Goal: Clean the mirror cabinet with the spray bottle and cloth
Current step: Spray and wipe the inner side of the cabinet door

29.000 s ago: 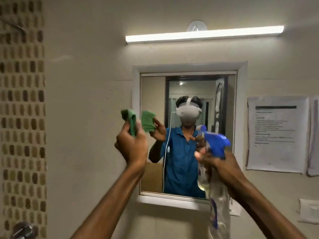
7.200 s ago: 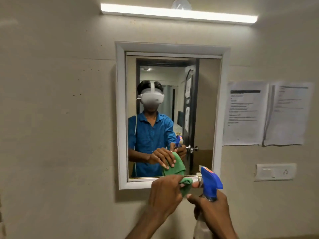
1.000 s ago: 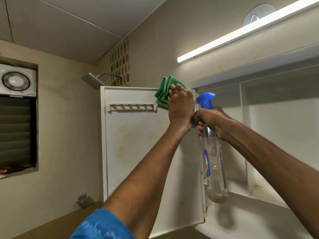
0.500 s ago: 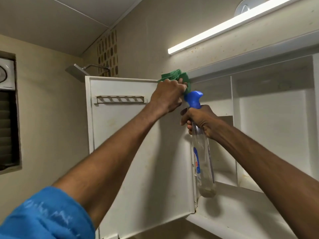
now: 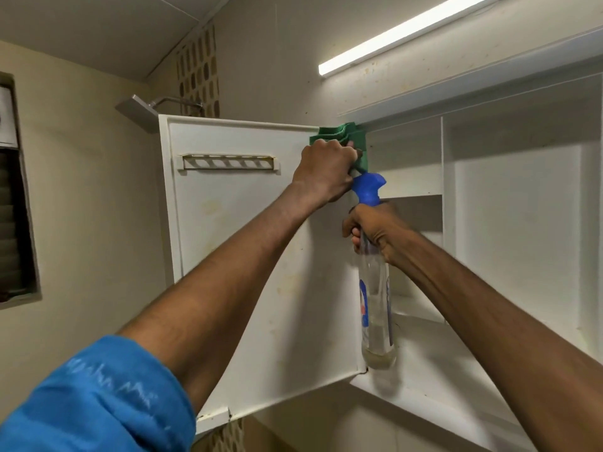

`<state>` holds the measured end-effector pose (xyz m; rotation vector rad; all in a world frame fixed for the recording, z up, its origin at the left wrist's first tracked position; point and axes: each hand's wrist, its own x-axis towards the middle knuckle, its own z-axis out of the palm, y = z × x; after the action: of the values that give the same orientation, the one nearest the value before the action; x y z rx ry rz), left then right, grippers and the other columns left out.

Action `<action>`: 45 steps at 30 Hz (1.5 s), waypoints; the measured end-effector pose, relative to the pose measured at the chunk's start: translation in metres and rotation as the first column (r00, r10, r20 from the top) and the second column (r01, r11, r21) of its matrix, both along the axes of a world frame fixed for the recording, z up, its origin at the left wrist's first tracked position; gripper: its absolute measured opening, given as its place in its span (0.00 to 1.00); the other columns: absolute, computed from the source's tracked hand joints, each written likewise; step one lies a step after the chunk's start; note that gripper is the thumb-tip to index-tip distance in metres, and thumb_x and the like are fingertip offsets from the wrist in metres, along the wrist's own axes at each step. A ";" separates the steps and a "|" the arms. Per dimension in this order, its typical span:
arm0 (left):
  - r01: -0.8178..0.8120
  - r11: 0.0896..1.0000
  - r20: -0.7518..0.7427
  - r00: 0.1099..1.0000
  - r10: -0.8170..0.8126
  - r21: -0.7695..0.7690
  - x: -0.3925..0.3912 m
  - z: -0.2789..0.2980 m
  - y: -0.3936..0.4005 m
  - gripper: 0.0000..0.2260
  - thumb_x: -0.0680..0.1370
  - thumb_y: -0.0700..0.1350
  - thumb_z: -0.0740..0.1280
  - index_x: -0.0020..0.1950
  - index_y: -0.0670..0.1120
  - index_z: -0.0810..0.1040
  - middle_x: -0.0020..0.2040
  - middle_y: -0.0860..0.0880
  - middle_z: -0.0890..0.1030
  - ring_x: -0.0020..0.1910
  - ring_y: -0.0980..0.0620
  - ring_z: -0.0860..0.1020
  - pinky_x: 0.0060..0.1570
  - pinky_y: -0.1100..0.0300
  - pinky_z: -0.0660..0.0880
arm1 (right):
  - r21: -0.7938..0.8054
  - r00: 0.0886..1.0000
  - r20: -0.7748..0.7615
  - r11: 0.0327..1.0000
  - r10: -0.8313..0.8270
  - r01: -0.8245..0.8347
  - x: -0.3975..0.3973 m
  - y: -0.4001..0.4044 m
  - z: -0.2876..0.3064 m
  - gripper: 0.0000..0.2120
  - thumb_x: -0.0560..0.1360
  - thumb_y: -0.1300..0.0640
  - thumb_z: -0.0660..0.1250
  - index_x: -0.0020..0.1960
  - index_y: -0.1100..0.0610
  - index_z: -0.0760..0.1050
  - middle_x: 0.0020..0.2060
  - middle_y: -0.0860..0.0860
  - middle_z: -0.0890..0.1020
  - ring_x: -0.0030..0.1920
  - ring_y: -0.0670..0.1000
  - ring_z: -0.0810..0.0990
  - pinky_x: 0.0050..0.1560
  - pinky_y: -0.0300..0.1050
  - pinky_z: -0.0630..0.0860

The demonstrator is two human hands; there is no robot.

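Two hands are raised in front of the open mirror cabinet [image 5: 509, 223], which hangs on the wall at the right. Its white door [image 5: 235, 256] is swung out to the left, with the inner side facing the camera; a small slotted rack [image 5: 228, 162] is fixed near the top of this side, and some yellowish stains are on the panel. Inside the cabinet there are white shelves and an upright divider [image 5: 442, 197]. A long lit lamp [image 5: 401, 35] runs on the wall above. A square shower head [image 5: 137, 109] is behind the door's top left corner, and a dark window [image 5: 16, 223] is at the far left. A blue sleeve [image 5: 98, 402] fills the near left corner.

The left hand [image 5: 326, 171] is closed around the folded green cloth [image 5: 346, 138] and presses it to the top right corner of the door, at the hinge side, just under the cabinet's upper edge. The right hand [image 5: 375, 230] grips the neck of the spray bottle [image 5: 375, 308], below its blue head. The clear bottle hangs upright, just beside the hinge edge of the door, with little liquid at its bottom. The blue head almost touches the left hand.
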<state>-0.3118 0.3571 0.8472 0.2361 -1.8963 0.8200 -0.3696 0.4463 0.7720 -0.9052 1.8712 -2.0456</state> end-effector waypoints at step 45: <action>-0.013 0.965 0.195 0.980 -0.040 0.264 0.013 -0.141 0.004 0.22 0.75 0.43 0.60 0.70 0.50 0.69 0.64 0.51 0.76 0.56 0.48 0.77 0.42 0.54 0.74 | 0.070 0.987 0.142 0.993 0.080 -0.090 0.018 0.023 -0.167 0.11 0.62 0.72 0.70 0.39 0.57 0.77 0.20 0.49 0.75 0.21 0.49 0.73 0.27 0.40 0.74</action>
<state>-0.2992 0.3609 0.7067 0.3131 -2.1952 0.5965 -0.3520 0.4697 0.6054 -0.7877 1.7923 -1.9218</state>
